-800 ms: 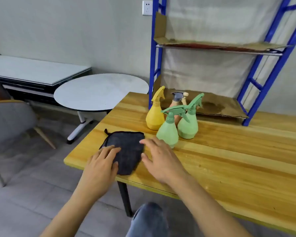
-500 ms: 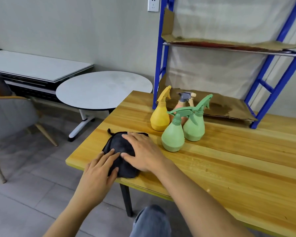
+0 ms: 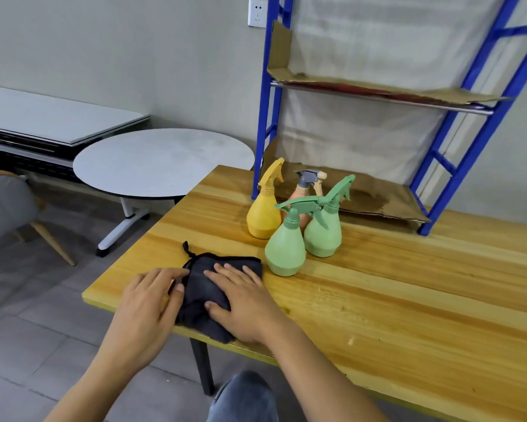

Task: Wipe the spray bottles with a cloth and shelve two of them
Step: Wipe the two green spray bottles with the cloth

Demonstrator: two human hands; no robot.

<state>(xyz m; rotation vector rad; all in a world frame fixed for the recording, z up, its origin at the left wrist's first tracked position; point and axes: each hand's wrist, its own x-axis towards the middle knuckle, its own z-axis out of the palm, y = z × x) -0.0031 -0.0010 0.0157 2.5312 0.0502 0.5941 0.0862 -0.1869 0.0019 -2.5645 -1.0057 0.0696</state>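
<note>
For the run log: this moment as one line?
stage: pre-wipe | left hand: touching cloth edge | right hand: flat on cloth | spray bottles: four, clustered, untouched

The front green bottle [image 3: 285,251] hides most of the peach bottle [image 3: 296,194], and the right hand [image 3: 244,303] covers part of the cloth [image 3: 201,287].

Left hand [image 3: 148,303]: mine; bare, with short, trimmed nails.
Right hand [image 3: 245,303]: mine; bare, thumbnail visible and cut short.
Left forearm [image 3: 82,388]: uncovered from my wrist to the frame edge.
Right forearm [image 3: 323,376]: uncovered likewise.
Knee [image 3: 244,397]: clothed in blue-grey denim, paler over the cap.
</note>
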